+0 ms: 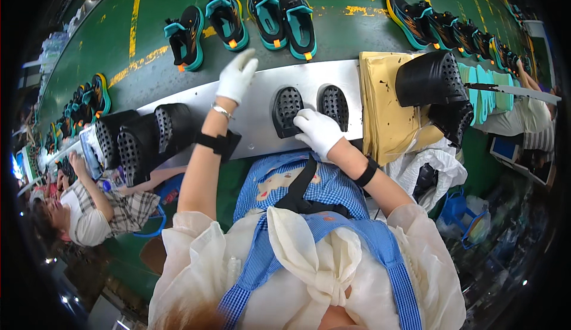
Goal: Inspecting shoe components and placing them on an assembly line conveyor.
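My right hand (320,131), in a white glove, grips the near right edge of a black shoe-shaped piece (286,107) dotted with round holes. A matching black piece (333,105) lies just right of it on the metal ledge (250,122). My left hand (238,77), gloved too, reaches over the far edge of the ledge with fingers stretched out and nothing in them. Beyond its fingertips stands a black and teal sneaker (227,22) with an orange heel tab, on the green conveyor belt (143,38). Another sneaker (185,38) stands to its left.
Two more sneakers (299,25) stand farther right on the belt. Black perforated pieces (169,126) are stacked at the ledge's left. On the right lie yellowish paper sheets (377,104), a black stack (425,80) and teal insoles (485,89). A co-worker (95,208) sits at left.
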`<state>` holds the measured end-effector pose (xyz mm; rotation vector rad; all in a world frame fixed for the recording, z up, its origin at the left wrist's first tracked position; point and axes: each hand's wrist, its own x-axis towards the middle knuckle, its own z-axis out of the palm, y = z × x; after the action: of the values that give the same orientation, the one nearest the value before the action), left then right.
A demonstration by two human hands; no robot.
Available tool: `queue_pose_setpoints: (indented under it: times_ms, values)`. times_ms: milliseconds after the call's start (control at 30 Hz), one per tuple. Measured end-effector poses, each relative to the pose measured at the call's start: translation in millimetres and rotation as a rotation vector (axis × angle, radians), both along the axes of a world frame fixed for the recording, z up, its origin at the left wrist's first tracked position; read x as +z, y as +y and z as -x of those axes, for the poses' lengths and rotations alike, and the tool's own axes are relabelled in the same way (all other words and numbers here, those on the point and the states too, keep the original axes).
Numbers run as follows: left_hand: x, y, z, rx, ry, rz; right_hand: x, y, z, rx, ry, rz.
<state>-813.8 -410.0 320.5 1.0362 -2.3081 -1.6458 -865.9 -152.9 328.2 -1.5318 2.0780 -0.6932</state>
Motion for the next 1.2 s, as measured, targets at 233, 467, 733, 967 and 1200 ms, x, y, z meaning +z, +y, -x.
queue_pose_setpoints:
  times_ms: [233,467,733,967,1200]
  values:
    - [-8,50,-28,0.042,0.148,-0.603,57,-4,17,0.015,-0.057,0.15]
    - [29,59,-15,0.176,0.419,-1.045,84,-21,23,-0.229,-0.377,0.01]
    - [27,31,19,0.305,0.423,-0.564,99,-81,33,-0.281,-0.28,-0.393]
    - [-10,-13,26,0.021,0.161,0.448,84,-149,87,-0.345,0.098,-0.589]
    - [-10,-30,39,-0.305,0.074,0.538,70,-246,125,-0.316,0.22,-0.752]
